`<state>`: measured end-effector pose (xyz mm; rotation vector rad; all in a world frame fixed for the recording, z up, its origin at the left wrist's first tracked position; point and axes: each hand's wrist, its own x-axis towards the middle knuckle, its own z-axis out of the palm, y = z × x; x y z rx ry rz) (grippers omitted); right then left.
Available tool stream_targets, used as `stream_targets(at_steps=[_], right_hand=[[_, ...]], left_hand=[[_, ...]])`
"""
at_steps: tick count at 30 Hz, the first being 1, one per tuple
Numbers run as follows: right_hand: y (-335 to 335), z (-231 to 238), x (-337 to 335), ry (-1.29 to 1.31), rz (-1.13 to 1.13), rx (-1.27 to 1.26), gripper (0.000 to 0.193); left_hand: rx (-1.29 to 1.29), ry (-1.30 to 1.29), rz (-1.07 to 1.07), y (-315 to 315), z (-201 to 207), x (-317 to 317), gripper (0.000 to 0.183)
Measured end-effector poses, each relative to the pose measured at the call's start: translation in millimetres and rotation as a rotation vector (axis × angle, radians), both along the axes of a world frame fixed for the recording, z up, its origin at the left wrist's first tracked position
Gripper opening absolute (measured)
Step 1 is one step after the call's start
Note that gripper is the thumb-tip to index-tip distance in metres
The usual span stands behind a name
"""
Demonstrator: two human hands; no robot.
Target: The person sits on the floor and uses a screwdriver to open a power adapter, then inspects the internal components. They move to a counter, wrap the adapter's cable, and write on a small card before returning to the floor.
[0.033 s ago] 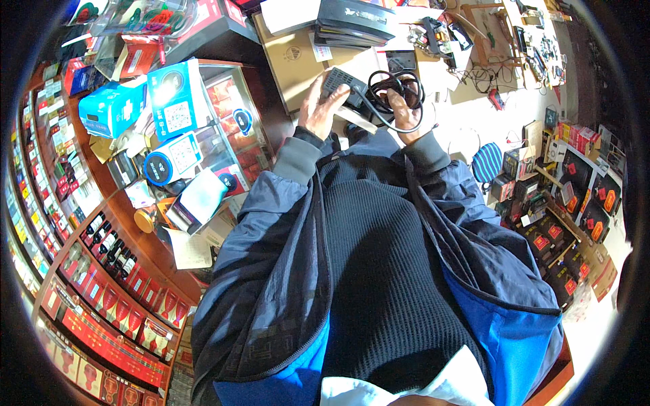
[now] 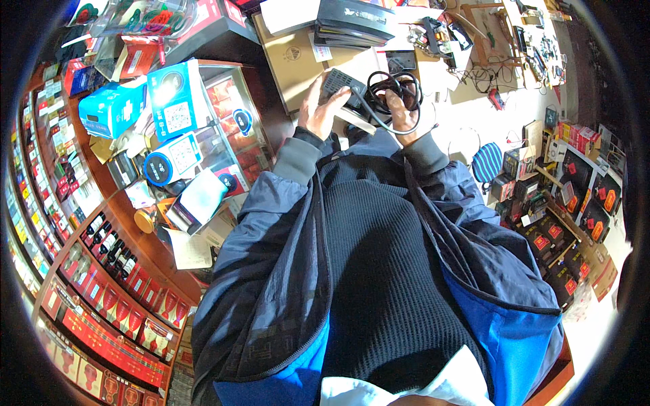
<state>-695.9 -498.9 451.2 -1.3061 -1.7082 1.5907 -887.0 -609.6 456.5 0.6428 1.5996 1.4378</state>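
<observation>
My left hand (image 2: 322, 111) is closed on the side of a dark grey boxy device (image 2: 336, 81) whose face carries a grid of small marks; I cannot tell its exact kind. A grey cable (image 2: 369, 103) runs from beside the device and bends toward the right hand. Loops of black cable (image 2: 377, 82) circle the fingers of my right hand (image 2: 404, 118), which is closed on them. Both hands are above the far edge of my lap, close to the table. Part of the device's underside is hidden by the left hand.
Beyond the hands lie a cardboard box (image 2: 288, 57) and a stack of black folders or flat boxes (image 2: 355, 24). At the left stands a glass display case (image 2: 227, 101) with blue boxes (image 2: 112, 108). Tangled cords (image 2: 477, 78) lie at the right; boxed goods (image 2: 572, 179) are stacked beyond.
My right hand and the black cable loops have shifted very slightly to the left. The left hand and the grey device look unmoved.
</observation>
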Motion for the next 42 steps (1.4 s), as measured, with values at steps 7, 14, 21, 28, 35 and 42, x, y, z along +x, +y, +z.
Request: stream_targets(at_steps=[7,14,21,28,35,42], right_hand=[[0.8,14.9,-10.1,-0.104,0.396,-0.039,0.055],[-17.7,3.2,0.9,0.019,0.453,-0.033,0.070],[-13.7,4.4,-3.4,-0.345,0.536,0.359,0.060],[0.5,50.7,-14.7,-0.243,0.478,0.333,0.077],[3.7,38.1,4.9,-0.169,0.446,-0.017,0.097],[-15.6,19.0,-1.2,-0.095,0.361,0.319,0.046]], left_hand=[[-0.156,0.046,-0.015,0.3,-5.1,6.1,0.059],[-0.278,0.274,-0.077,-6.5,0.8,11.9,0.060],[-0.219,0.136,-0.141,-1.6,-15.6,9.9,0.070],[-0.180,0.416,-0.187,-4.1,-13.0,2.2,0.071],[-0.109,0.570,-0.252,9.2,11.0,3.1,0.064],[-0.067,0.512,-0.466,17.6,25.3,-13.6,0.068]])
